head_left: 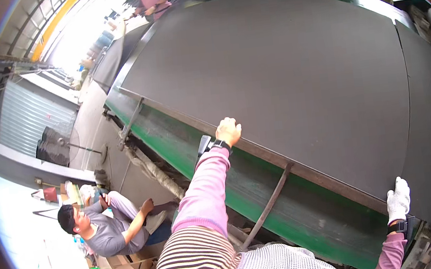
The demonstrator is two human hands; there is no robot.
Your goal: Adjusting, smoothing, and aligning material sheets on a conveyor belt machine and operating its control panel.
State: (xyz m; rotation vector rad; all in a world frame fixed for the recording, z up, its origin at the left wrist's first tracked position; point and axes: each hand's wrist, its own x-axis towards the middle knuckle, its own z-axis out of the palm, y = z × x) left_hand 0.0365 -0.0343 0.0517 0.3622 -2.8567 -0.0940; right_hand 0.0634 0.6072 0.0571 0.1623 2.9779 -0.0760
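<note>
The broad grey sheet lies flat above a green surface, its near side along a brown edge strip. It looks fairly heavy and firm, likely to sag if raised at one point, its smooth face perhaps slippery under a glove but hardly fragile. The bare left hand curls at the near edge; whether it clamps underneath I cannot tell. The white-gloved right hand rests unclenched near the right corner. Widely spaced holds along that edge seem best
</note>
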